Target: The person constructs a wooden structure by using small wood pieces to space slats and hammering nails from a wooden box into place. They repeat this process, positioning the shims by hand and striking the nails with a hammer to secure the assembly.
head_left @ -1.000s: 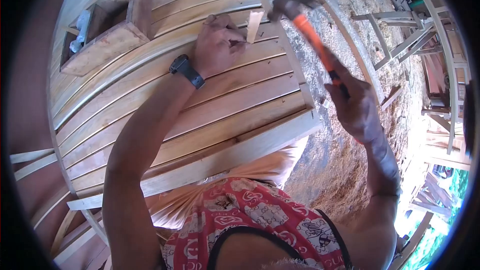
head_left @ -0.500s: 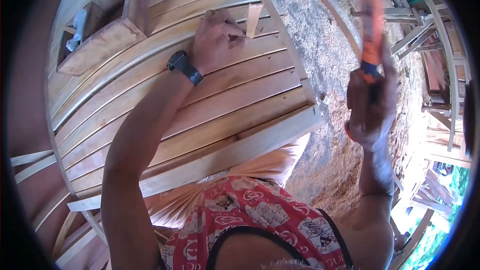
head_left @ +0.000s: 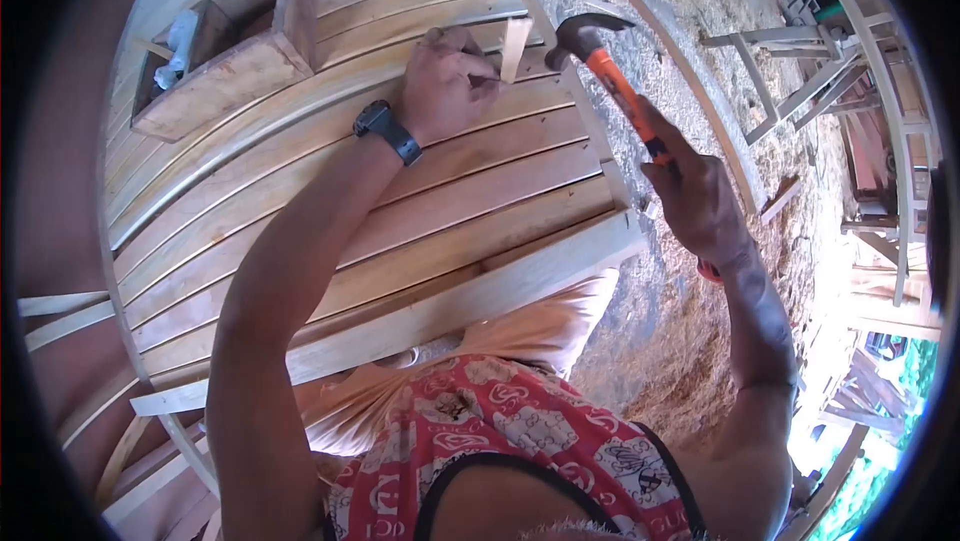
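Note:
My left hand (head_left: 448,86), with a black watch on its wrist, rests on the slatted wooden panel (head_left: 470,181). Its fingers are pinched together beside a short wooden stick (head_left: 515,49) that stands up from the slats; what they hold is too small to make out. My right hand (head_left: 700,203) is closed round the orange and black handle of a claw hammer (head_left: 625,101). The dark hammer head is at the panel's right edge, to the right of the stick. Small nails show along the slat ends.
A wooden box (head_left: 225,88) with compartments and a plastic bag (head_left: 176,51) sits on the panel's upper left. A long pale board (head_left: 400,326) lies along the near edge. Sawdust (head_left: 680,341) covers the ground at right, with wooden frames (head_left: 800,91) beyond.
The hammer has swung down and left from its raised, blurred position, bringing its head to the panel's edge. My left hand stays pinched by the stick; the view has shifted slightly.

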A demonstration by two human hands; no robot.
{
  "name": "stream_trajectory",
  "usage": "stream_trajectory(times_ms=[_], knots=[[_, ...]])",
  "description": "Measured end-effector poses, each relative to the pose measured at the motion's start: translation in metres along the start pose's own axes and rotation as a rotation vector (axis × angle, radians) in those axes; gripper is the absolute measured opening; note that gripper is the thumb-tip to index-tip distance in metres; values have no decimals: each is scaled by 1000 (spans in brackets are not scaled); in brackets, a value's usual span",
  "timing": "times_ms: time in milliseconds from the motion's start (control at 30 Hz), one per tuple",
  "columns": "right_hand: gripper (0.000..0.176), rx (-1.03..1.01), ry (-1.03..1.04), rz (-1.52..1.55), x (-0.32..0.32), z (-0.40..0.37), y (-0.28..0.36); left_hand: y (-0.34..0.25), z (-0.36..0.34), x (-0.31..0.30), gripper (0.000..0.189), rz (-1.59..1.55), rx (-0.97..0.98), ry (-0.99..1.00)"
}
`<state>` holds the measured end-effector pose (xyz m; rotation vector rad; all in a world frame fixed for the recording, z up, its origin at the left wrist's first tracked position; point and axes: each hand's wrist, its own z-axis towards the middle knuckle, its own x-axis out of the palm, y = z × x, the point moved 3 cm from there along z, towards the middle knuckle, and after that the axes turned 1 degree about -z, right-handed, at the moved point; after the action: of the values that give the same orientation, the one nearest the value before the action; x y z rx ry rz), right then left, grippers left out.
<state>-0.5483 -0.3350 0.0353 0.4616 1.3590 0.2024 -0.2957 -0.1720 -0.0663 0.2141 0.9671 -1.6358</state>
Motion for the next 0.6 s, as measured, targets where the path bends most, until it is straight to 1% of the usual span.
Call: stream_trajectory(times_ms=[67, 100, 133, 167, 200, 233, 267, 333, 367, 400, 467, 500, 533, 567, 600], knots=[[65, -135, -189, 36, 4, -4, 5, 1, 3, 0, 11, -3, 43, -6], [65, -145, -180, 41, 5, -8, 12, 0, 2, 0, 10, -8, 74, -12], [66, 58, -135, 212, 7, -13, 18, 1, 2, -1, 10, 4, 60, -19], [67, 263, -87, 382, 9, -19, 24, 4, 3, -1, 8, -106, 12, 6], [67, 247, -80, 392, 8, -22, 34, 5, 5, -6, 7, -214, -31, 30], [66, 380, 51, 553, 11, -28, 40, 7, -1, -12, 10, -345, -206, 52], [65, 513, 183, 708, 15, -35, 45, 3, -5, -22, 10, -330, -210, 48], [60, 621, 339, 817, 22, -45, 54, 9, -25, -49, 17, -311, -468, -174], [61, 600, 381, 729, 30, -48, 55, 14, -40, -65, 19, -281, -481, -144], [63, 567, 463, 791, 40, -48, 56, 16, -54, -81, 19, -256, -510, -169], [63, 542, 630, 767, 57, -42, 66, 9, -88, -126, 17, -196, -504, -120], [57, 403, 657, 644, 65, -36, 69, 1, -100, -146, 16, -175, -545, -95], [57, 331, 725, 651, 70, -26, 76, -4, -115, -162, 15, -151, -528, -78], [51, 125, 699, 517, 71, -13, 85, -6, -126, -171, 14, -130, -512, -46], [45, -73, 659, 390, 74, -1, 97, -12, -139, -176, 13, -110, -504, -66]])
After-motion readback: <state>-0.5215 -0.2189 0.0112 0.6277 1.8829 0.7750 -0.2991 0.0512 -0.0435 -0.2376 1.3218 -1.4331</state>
